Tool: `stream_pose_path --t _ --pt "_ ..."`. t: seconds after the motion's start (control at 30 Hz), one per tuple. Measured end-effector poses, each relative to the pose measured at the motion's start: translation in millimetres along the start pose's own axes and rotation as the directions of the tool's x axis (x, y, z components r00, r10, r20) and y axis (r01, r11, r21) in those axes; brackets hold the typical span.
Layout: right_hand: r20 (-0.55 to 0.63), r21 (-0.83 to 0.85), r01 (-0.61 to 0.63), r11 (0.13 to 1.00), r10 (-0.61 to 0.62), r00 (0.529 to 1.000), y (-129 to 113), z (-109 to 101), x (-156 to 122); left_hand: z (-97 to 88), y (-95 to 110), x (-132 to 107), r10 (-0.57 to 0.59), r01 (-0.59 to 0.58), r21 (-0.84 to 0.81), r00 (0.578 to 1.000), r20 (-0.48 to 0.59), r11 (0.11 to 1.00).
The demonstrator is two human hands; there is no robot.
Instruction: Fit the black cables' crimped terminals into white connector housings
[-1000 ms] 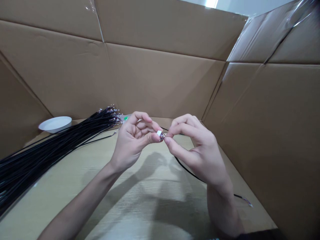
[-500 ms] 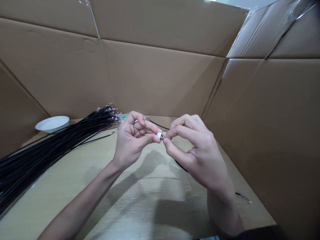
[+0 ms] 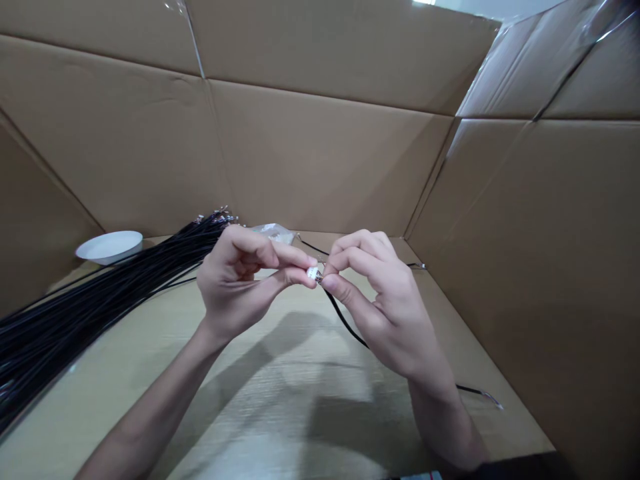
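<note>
Between the thumb and forefinger of my left hand point(image 3: 245, 280) is a small white connector point(image 3: 313, 273). Thin wires point(image 3: 319, 279) come out of its right side. My right hand point(image 3: 385, 293) pinches these wires close to the connector, its thumb and forefinger nearly touching it. From there a black cable point(image 3: 345, 321) curves down to the right and passes behind my right hand. A cable end with thin bare wires point(image 3: 490, 398) lies on the table right of my right forearm. Whether the wires sit inside the connector is too small to tell.
A thick bundle of black cables point(image 3: 115, 293) lies at the left, its wire ends toward the back. Behind it stands a white bowl point(image 3: 110, 248). A clear plastic bag point(image 3: 275, 233) lies at the back. Cardboard walls point(image 3: 330, 153) enclose the table point(image 3: 250, 387).
My left hand has shifted left and turned, with the connector still in its fingertips. The right hand has moved slightly left along with it. More of the plastic bag and the black cable shows.
</note>
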State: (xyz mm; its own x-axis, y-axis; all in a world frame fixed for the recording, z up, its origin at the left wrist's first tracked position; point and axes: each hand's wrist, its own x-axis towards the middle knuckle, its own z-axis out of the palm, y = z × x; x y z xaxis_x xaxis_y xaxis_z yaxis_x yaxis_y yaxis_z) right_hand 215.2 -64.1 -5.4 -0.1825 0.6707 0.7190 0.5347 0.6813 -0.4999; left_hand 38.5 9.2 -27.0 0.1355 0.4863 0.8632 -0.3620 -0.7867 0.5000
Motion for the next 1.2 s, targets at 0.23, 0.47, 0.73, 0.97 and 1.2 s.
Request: stream_pose_path --t 0.23,0.47,0.73,0.97,1.2 --pt "0.027 0.015 -0.01 1.0 0.01 1.0 -3.8 -1.2 -1.9 -16.1 2.6 -6.5 0.016 -0.023 0.028 0.979 0.205 0.999" --pt "-0.087 0.112 -0.001 0.994 0.011 0.996 0.8 0.7 2.3 -4.2 8.8 -3.7 0.024 -0.023 0.057 1.0 -0.02 0.998" --pt "-0.1 0.164 -0.004 0.986 0.021 0.995 -0.6 4.0 4.7 7.7 2.7 -2.4 0.105 -0.101 0.033 0.988 -0.116 0.994" --pt "-0.026 0.274 -0.105 0.956 0.116 0.993 -1.7 0.1 5.1 12.1 3.4 -2.6 0.148 -0.15 -0.003 0.982 -0.118 0.989" --pt "0.018 0.391 -0.146 0.908 0.152 0.988 2.6 1.2 6.7 11.6 2.5 -5.4 0.129 -0.13 0.0 0.984 -0.127 0.992"
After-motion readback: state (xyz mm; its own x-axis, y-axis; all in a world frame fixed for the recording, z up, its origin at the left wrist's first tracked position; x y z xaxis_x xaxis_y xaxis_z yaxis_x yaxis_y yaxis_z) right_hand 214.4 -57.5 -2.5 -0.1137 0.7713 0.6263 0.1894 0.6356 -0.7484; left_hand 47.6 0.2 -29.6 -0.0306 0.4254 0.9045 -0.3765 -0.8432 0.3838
